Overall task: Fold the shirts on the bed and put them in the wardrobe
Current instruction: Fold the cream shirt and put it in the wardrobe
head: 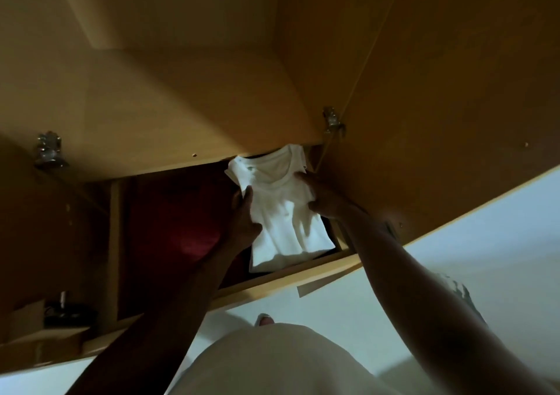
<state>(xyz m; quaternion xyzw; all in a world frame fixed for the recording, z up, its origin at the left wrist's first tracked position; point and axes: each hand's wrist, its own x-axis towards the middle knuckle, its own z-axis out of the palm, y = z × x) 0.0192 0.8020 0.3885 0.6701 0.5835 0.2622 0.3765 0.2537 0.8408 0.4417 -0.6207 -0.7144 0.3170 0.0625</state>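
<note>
I hold the folded white shirt (285, 222) between both hands at the open wardrobe (181, 107), in the low compartment under the wide wooden shelf. My left hand (244, 213) grips the shirt's left edge, thumb lying on top of the cloth and the fingers tucked out of sight beneath it. My right hand (321, 196) grips the right edge nearer the neckline, fingers curled onto the fabric. The two hands are apart, one on each side, with the shirt's front spread flat between them. The collar end points into the wardrobe and just reaches under the shelf's front edge; the hem lies near the wardrobe's front ledge (303, 276). I cannot tell whether the shirt already rests on anything or hangs in my grip. Just to its left, in the same compartment, lies dark red fabric (181, 222). A metal hinge (332, 121) sits above the shirt where the open door (439, 91) joins the frame, and another hinge (48, 150) is far to the left. In the lower left section stand cardboard boxes (30, 331). The pale floor (394, 288) runs below the ledge, with my foot (265, 319) on it.
</note>
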